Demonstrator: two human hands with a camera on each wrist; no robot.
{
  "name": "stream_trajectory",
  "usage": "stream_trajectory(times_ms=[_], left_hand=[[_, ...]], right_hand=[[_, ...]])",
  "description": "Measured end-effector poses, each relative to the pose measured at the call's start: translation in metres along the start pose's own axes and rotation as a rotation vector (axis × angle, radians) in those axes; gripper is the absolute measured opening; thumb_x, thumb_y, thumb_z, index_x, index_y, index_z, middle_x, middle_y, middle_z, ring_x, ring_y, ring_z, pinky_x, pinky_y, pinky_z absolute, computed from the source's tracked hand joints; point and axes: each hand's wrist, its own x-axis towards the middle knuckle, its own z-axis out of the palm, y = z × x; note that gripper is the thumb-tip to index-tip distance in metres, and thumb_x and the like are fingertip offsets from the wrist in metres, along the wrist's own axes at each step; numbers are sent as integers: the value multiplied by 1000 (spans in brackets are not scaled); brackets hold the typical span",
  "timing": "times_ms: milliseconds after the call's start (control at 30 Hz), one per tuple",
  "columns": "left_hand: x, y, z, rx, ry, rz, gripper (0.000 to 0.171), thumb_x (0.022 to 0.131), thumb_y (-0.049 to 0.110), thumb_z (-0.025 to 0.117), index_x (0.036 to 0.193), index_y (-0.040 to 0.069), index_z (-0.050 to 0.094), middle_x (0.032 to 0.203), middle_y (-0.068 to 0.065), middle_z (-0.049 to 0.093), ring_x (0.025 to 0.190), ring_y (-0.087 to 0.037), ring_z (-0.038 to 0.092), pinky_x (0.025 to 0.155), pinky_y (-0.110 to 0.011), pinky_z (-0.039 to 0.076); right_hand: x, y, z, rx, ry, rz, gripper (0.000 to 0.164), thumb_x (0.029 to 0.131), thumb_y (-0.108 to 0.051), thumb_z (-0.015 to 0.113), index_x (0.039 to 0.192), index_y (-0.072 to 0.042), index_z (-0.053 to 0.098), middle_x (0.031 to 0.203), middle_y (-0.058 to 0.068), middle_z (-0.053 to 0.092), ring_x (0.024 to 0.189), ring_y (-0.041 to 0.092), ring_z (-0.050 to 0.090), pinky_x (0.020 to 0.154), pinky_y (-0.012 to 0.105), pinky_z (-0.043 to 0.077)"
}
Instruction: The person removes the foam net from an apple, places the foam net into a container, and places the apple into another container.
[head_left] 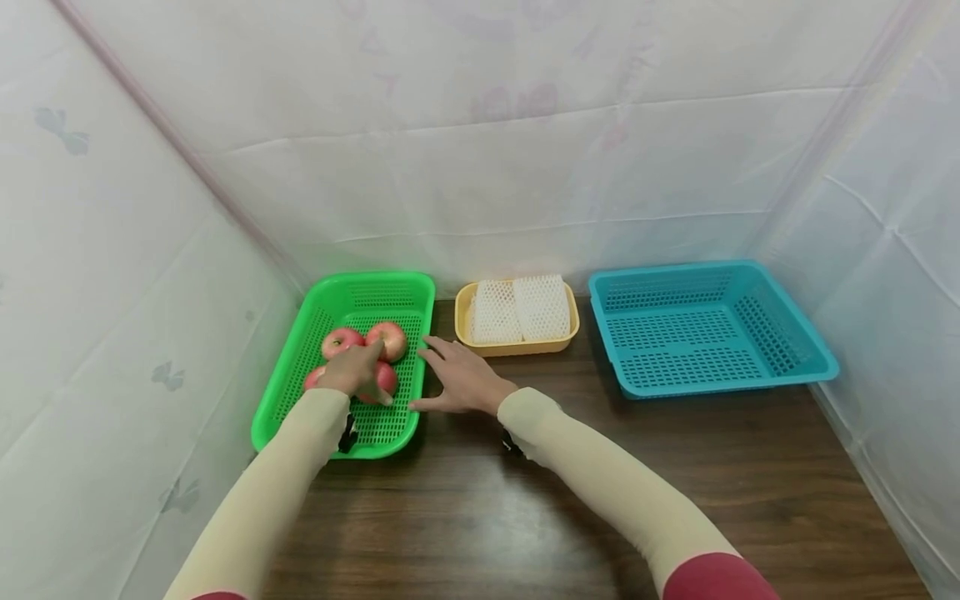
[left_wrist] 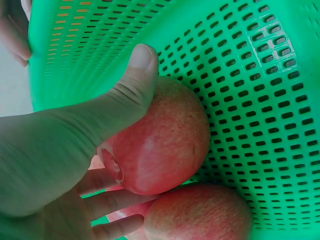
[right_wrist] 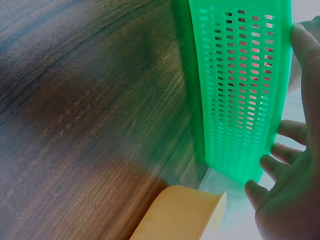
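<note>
My left hand (head_left: 351, 371) is inside a green basket (head_left: 272, 398), spread around a red apple (left_wrist: 167, 142). The thumb lies along one side of this apple, and the fingers reach behind it, their tips partly hidden. A second apple (left_wrist: 200, 215) sits right against it, and more apples show beyond, such as one at the back (head_left: 387, 341). My right hand (head_left: 467, 381) is at the basket's right side, fingers spread and slightly bent, holding nothing. Its fingertips are right at the rim, as the right wrist view shows.
A small yellow basket (head_left: 517, 347) with white foam net sleeves (head_left: 542, 308) stands at the back middle. At the right is a blue basket (head_left: 675, 337) with bare slotted floor. All stand on a dark wooden table (head_left: 465, 517), with pale curtains (head_left: 465, 183) behind and at both sides.
</note>
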Motion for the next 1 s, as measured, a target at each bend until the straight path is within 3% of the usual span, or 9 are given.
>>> stream_trajectory(times_ms=[300,533,667,833,1000], left_hand=[[-2,0,1,6,20,-15,87,59,46,92,123,10,45,115,-22,62,98,-47,59,68,-62,49],[-3,-1,0,-31,36,-2,82,67,41,89,130,10,47,124,-22,59,104,-43,59,71,-53,48],[-6,-3,-6,-90,82,29,75,77,34,82,136,5,47,125,-22,59,104,-39,59,79,-52,48],[-12,-1,-14,-163,123,53,68,84,37,76,136,2,48,123,-20,61,105,-36,60,85,-52,48],[-16,4,-23,-214,271,85,75,84,45,74,141,7,44,130,-20,56,114,-38,54,90,-57,46]], right_hand=[[1,-1,0,5,-7,1,99,81,-80,47,151,-11,35,159,10,24,144,23,27,116,40,23],[0,0,-1,2,-15,6,99,81,-81,44,151,-12,35,159,9,24,144,22,27,116,40,24],[0,0,-2,12,-23,13,99,81,-81,44,152,-12,34,159,8,23,144,23,27,116,40,23],[-1,-1,-1,27,-31,16,99,81,-81,45,153,-14,32,160,8,22,144,23,26,116,41,24],[-1,0,0,32,-21,14,98,81,-80,45,153,-15,31,159,8,22,144,23,25,116,41,25]])
